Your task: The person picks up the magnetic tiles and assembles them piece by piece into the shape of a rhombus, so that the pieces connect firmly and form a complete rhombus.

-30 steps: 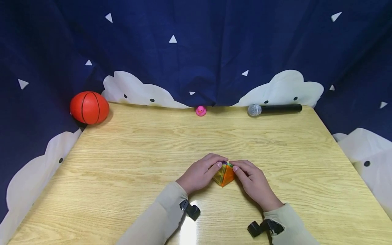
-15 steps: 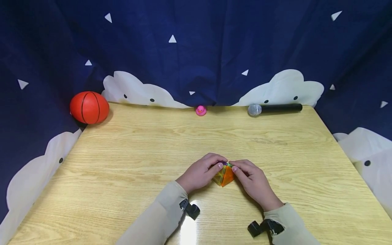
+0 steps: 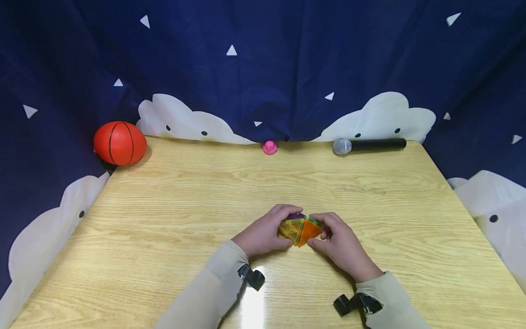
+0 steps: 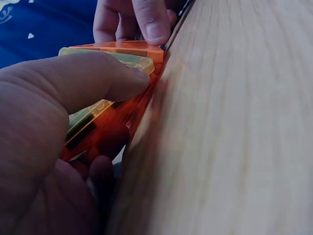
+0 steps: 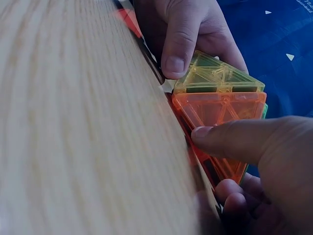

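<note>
A small solid of translucent triangular magnetic tiles stands on the table in the head view, low and right of centre. Its yellow tile and orange tile face me, and a purple edge and a green edge show behind. My left hand grips the yellow side, thumb at the front bottom and fingers round the back. My right hand holds the orange side the same way. In the right wrist view my right thumb presses on the orange face. The far faces are mostly hidden.
A red ball sits at the back left of the wooden table. Along the back edge are a pink rubber duck and a microphone. A dark blue curtain hangs behind.
Both thumbs have moved from the top of the tile solid down to its lower front corners. The hands have spread slightly, so more of the yellow and orange faces shows.
</note>
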The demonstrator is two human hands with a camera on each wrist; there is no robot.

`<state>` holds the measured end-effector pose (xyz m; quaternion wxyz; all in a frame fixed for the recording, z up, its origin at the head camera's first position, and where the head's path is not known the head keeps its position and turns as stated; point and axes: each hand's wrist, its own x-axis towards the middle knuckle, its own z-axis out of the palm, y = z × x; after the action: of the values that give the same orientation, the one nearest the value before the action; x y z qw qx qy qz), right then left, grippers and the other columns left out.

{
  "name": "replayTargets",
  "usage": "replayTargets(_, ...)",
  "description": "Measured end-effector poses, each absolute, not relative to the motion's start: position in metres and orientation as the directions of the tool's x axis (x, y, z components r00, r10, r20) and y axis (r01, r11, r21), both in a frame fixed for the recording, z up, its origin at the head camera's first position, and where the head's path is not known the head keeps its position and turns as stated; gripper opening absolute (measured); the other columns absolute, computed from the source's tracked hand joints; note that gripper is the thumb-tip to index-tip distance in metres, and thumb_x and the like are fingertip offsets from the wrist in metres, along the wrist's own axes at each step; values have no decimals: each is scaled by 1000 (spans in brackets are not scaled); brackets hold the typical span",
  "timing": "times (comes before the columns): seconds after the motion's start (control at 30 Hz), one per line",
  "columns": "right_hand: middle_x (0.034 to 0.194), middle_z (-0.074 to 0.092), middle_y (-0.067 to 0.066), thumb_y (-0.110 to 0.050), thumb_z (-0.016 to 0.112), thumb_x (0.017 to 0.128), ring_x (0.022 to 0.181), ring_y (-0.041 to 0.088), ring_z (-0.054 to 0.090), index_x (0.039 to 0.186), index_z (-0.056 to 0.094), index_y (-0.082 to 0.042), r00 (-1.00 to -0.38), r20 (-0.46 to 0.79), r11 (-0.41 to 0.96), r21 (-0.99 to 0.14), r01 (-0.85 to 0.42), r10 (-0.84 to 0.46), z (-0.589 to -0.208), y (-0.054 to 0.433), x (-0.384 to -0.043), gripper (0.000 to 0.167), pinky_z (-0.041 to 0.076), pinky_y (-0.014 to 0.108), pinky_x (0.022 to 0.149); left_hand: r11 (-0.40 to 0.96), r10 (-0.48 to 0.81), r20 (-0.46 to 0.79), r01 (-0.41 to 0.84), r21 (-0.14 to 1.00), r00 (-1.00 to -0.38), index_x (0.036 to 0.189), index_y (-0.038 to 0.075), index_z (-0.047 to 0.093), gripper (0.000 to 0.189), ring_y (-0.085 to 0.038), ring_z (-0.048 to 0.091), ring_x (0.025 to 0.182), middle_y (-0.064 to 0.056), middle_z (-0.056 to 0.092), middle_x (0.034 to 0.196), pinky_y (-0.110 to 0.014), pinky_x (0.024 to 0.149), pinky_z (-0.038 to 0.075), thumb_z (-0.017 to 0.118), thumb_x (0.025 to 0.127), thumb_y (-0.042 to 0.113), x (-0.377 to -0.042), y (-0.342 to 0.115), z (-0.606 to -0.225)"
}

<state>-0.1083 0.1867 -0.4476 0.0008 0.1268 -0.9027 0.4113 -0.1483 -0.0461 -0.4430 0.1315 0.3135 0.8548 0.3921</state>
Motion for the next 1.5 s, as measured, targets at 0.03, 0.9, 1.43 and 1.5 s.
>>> replayTargets(0.03, 109, 59, 3, -6, 84, 80, 77, 14, 52, 130, 62, -7, -967, 104, 634, -738, -231, -232, -448, 187, -109, 55, 46, 23, 65, 497, 642, 21, 436, 750, -767, 151, 25, 41, 80, -14, 48, 128, 1, 43, 149, -34, 106, 42, 79, 82, 11, -148, -47, -443)
replayTargets(0.9, 101, 54, 4, -8, 82, 83, 72, 11, 49, 130, 61, -5, -977, 106, 666, -718, -203, -184, -448, 185, -108, 51, 44, 23, 61, 604, 535, 74, 443, 662, -841, 146, 24, 47, 79, -14, 57, 114, 2, 49, 140, -35, 95, 50, 85, 79, 39, -141, -31, -445)
replayTargets(1.43, 101, 55, 5, -8, 82, 83, 71, 10, 50, 129, 61, -5, -975, 125, 670, -710, -218, -185, -449, 184, -108, 51, 45, 23, 61, 608, 503, 73, 412, 679, -861, 145, 21, 48, 75, -17, 58, 109, -3, 49, 138, -33, 96, 49, 84, 80, 29, -138, -26, -444)
replayTargets(1.5, 102, 56, 5, -9, 82, 83, 71, 10, 50, 129, 61, -5, -975, 123, 674, -707, -216, -183, -449, 184, -108, 51, 45, 22, 61, 603, 503, 79, 415, 682, -861, 145, 21, 48, 74, -17, 58, 109, -4, 48, 138, -33, 96, 49, 84, 80, 28, -138, -26, -444)
